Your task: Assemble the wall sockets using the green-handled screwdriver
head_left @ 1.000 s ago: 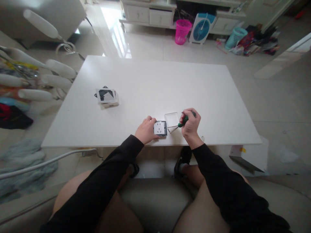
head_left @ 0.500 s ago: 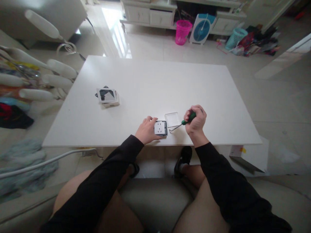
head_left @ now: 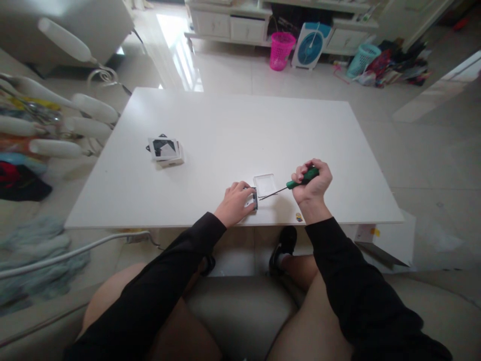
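Observation:
My left hand [head_left: 233, 201] is closed over a wall socket [head_left: 250, 200] near the table's front edge, covering most of its white face. Its dark right edge shows between my thumb and fingers. In my right hand [head_left: 312, 183] is a screwdriver [head_left: 292, 184] with a green handle, wrapped in a fist. The thin shaft points left and down, its tip a little right of the socket and apart from it. Just behind the shaft lies a clear, square plastic frame or cover [head_left: 264, 184].
The white table [head_left: 225, 125] carries a stack of a small white box and a dark-centred frame [head_left: 165, 149] at the left. A small cartoon sticker [head_left: 299, 217] is by the front edge. Beyond stand a pink basket [head_left: 281, 51] and a blue fan [head_left: 311, 45].
My right hand has drawn the screwdriver right and slightly up, uncovering the sticker. My left hand has shifted right and now covers more of the socket's face.

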Motion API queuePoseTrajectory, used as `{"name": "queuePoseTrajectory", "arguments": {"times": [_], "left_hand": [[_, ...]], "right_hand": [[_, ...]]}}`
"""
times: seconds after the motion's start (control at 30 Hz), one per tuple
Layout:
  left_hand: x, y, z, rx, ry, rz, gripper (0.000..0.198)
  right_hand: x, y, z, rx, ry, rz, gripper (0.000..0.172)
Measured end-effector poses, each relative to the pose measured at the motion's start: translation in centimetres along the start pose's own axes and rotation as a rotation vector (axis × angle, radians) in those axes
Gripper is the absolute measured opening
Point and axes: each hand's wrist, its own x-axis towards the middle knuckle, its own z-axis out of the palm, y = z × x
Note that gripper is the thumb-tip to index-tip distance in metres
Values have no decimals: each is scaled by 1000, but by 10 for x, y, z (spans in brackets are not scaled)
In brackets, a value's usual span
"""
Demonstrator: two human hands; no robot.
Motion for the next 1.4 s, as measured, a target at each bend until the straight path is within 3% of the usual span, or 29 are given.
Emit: {"name": "queuePoseTrajectory", "arguments": {"times": [0.3, 0.8, 1.07, 1.3, 1.4], "left_hand": [[2, 5, 2, -36, -23, -10, 23], [2, 8, 1, -28, -38, -10, 16], [3, 5, -1, -32, -25, -1, 15], [3, 4, -1, -23, -6, -10, 18], [3, 3, -2, -13, -7, -13, 19]], "right_hand": [[0, -2, 1, 117, 25, 104, 24], [-4, -1, 5, 141, 41, 130, 21], [-1, 4, 1, 107, 3, 92, 24], [1, 7, 2, 155, -65, 99, 8], [0, 9, 1, 121, -152, 112, 18]]}}
